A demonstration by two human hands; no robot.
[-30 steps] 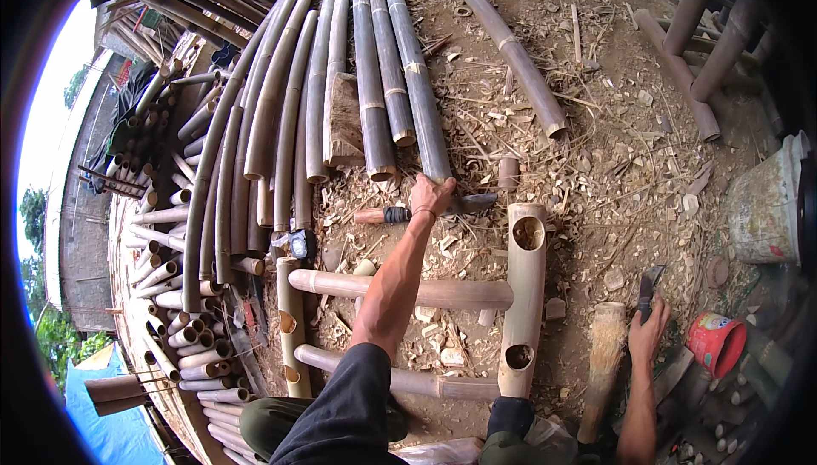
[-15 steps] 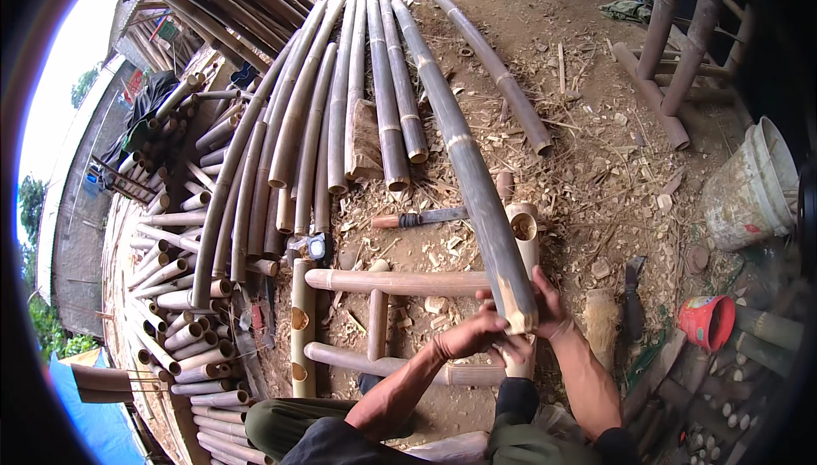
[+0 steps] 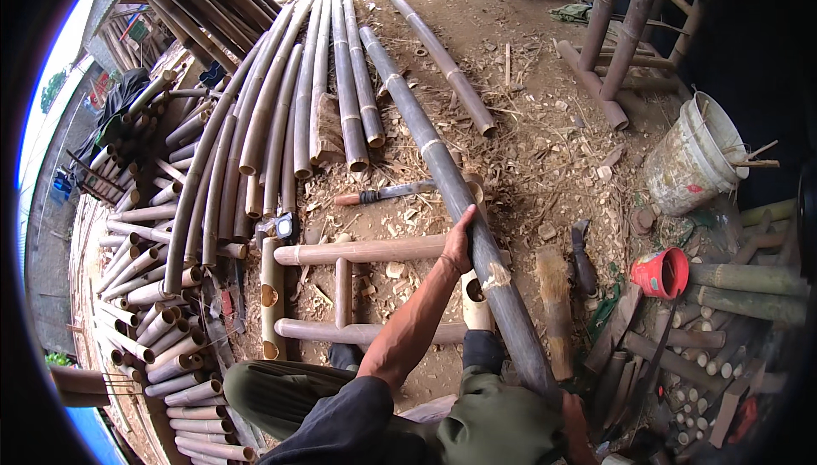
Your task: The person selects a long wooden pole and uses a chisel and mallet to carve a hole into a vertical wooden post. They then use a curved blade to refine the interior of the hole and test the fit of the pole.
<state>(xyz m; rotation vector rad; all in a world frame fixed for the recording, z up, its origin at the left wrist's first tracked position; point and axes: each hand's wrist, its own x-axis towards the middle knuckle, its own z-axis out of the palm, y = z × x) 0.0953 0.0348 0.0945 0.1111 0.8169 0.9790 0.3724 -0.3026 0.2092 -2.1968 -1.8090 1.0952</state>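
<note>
A long dark bamboo pole slants from the ground at the far middle down to my right thigh. A pale shaved patch shows on its upper side, below my left hand. My left hand grips the pole from its left side near the middle, its fingers hidden underneath. At the pole's near end is my right hand, low beside my thigh, mostly hidden by the pole and dim at the picture's edge. Under the pole lies a bamboo frame with crossbars and a notched upright. A large knife rests on the ground beyond it.
Several bamboo poles fan out on the ground ahead, with stacked cut bamboo at left. On the right stand a dirty white bucket and a small red bucket. A dark-handled blade lies near them. Wood chips litter the ground.
The pole's near end has come back toward my right thigh. My left hand has moved farther up along the pole, and my right hand has dropped low to the right. The view has shifted.
</note>
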